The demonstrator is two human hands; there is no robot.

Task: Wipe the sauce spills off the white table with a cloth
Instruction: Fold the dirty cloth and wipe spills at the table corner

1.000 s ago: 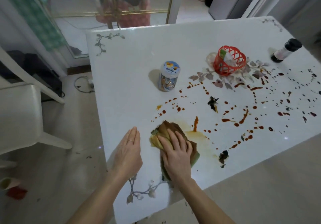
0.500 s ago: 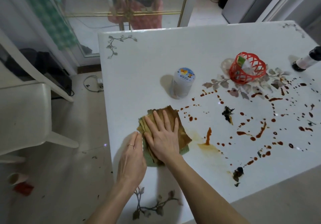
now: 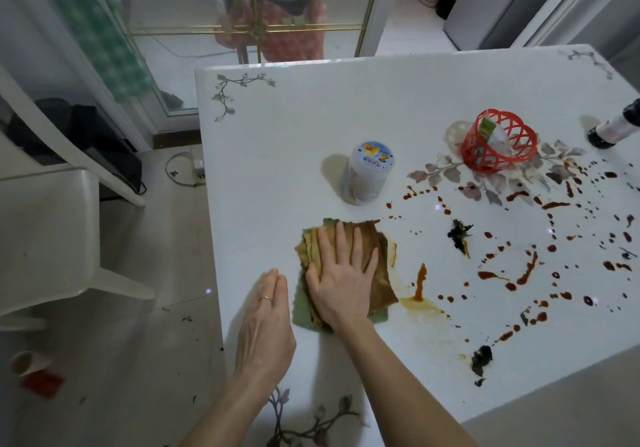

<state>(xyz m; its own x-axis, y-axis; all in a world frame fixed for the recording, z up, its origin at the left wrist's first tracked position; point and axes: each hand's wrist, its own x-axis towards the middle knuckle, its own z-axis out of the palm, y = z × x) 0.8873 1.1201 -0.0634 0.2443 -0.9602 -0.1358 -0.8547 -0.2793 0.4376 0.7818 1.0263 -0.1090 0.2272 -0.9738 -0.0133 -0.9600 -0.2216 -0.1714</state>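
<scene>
Left hand (image 3: 265,328) flat on the table (image 3: 346,107), fingers straight and together, ring (image 3: 266,298) on one finger. It lies close to the table's left edge and just beside the cloth (image 3: 381,283); contact with the cloth can't be told. Right hand (image 3: 341,280) is palm down on the cloth, fingers straight and slightly spread, pressing, not gripping.

Off the left edge: chair (image 3: 45,235) standing apart from the table, cup (image 3: 29,361) on its side on the floor.

Cloth sits on the left part of the table, a short way in from the left edge, in front of the jar (image 3: 365,172) and apart from it. It is folded in several layers. Green shows along the bottom and lower left, and the top is soaked brown and ochre. Its right side meets a brown smear (image 3: 420,304).

Bare tabletop lies left of and behind the jar, up to the far edge.

Right of the cloth come the spills (image 3: 526,270). An orange-brown streak is near the cloth, then red-brown dots and dashes are scattered across the right half out to the right frame edge. Dark scraps (image 3: 459,235) lie among them, one more close to the near edge. Basket (image 3: 498,145) stands upright behind the spills. Bottle (image 3: 616,124) is far right, cut off by the frame. The near edge runs diagonally at lower right, with drops reaching close to it.
</scene>
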